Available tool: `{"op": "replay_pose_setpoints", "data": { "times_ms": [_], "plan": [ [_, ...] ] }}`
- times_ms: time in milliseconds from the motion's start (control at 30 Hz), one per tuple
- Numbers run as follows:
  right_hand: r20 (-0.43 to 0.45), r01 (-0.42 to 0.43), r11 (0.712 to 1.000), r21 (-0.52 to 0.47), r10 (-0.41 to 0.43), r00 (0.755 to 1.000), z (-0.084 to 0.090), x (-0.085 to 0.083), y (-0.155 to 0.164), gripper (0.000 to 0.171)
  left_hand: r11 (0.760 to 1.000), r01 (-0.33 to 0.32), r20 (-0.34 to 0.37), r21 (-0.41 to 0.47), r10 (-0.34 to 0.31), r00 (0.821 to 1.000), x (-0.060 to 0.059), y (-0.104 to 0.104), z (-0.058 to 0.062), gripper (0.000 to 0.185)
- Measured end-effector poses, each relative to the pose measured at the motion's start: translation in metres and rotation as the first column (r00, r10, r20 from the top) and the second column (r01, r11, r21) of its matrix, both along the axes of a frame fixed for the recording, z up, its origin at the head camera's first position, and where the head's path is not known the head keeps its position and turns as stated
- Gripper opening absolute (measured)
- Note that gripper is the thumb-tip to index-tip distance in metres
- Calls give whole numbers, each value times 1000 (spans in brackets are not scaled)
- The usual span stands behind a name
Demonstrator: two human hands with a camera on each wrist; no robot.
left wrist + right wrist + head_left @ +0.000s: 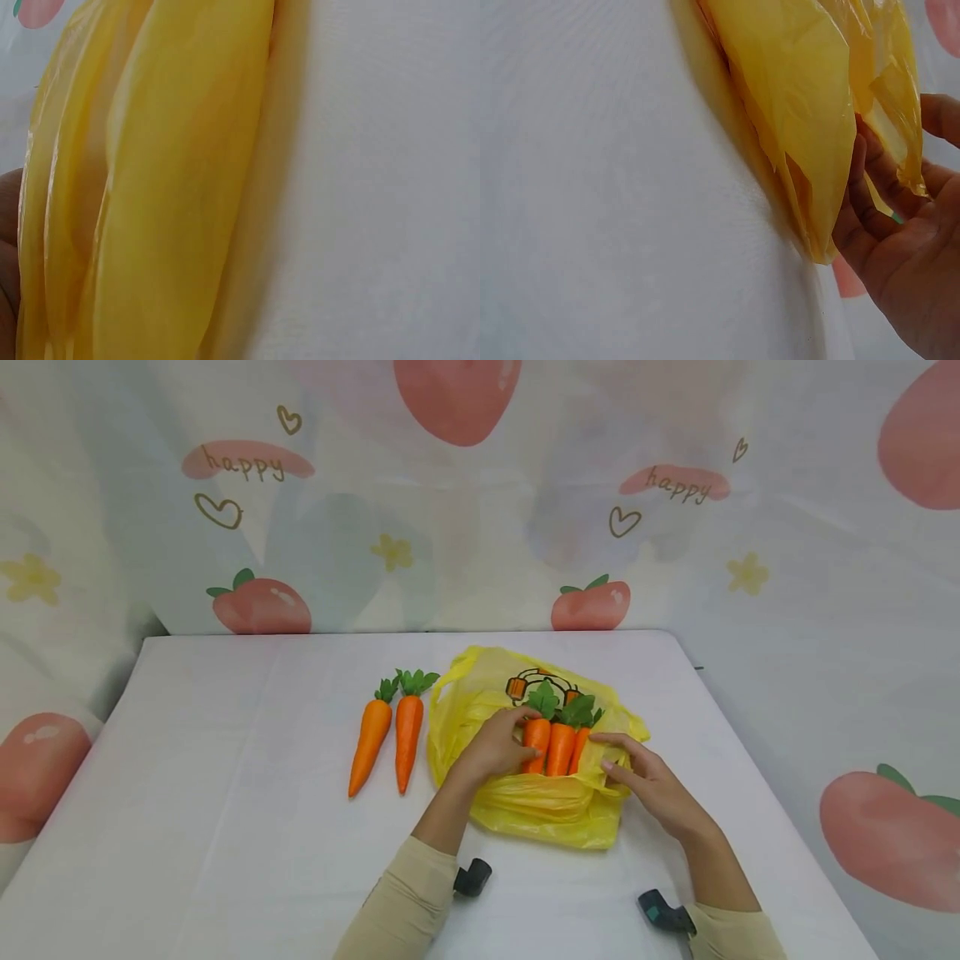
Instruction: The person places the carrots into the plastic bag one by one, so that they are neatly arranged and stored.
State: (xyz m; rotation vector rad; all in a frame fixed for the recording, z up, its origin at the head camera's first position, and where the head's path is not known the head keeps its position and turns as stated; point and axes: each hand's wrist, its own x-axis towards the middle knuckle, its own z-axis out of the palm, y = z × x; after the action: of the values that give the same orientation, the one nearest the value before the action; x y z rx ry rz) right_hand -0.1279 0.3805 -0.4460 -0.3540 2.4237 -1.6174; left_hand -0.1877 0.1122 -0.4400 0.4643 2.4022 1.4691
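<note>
A yellow plastic bag [555, 818] lies on the table with its mouth spread wide. Inside it, the left carrot [534, 743], the middle carrot [559, 747] and a right carrot [579, 750] lie side by side, their lower ends hidden by the bag's front edge. My left hand [491, 747] holds the left carrot, thumb and forefinger on its upper part. In the left wrist view the bag [180, 172] hides most of that hand. On the right, my right hand [652, 781] touches the bag's edge with loosely bent fingers, its thumb apart from them.
Two more orange carrots, one outer [370, 743] and one inner [408, 739], lie left of the bag with their green tops pointing away. The table [225, 793] has a white cover. A printed cloth [480, 527] hangs behind it.
</note>
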Motion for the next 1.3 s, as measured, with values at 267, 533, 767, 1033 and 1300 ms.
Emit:
{"op": "replay_pose_setpoints", "data": {
  "times_ms": [267, 533, 767, 1033, 1300],
  "plan": [
    [13, 0, 1000, 13, 0, 1000, 1, 1, 0, 43, 1000, 10, -6, 3, -10, 1000, -1, -1, 2, 53],
    [21, -6, 1000, 24, 5, 1000, 3, 1, -2, 43, 1000, 8, -21, 14, -8, 1000, -1, -5, 8, 53],
    [16, -13, 1000, 21, 13, 1000, 2, 1, -2, 42, 999, 1, -15, 34, 0, 1000, 0, -10, 15, 53],
    [26, -1, 999, 33, 0, 1000, 1, 2, -2, 43, 995, 17, 0, 102, -17, 1000, 0, -20, 25, 55],
    [17, -10, 999, 33, 10, 1000, 0, 1, -1, 42, 989, 14, -69, 145, -4, 998, -1, -34, 36, 50]
  ]
}}
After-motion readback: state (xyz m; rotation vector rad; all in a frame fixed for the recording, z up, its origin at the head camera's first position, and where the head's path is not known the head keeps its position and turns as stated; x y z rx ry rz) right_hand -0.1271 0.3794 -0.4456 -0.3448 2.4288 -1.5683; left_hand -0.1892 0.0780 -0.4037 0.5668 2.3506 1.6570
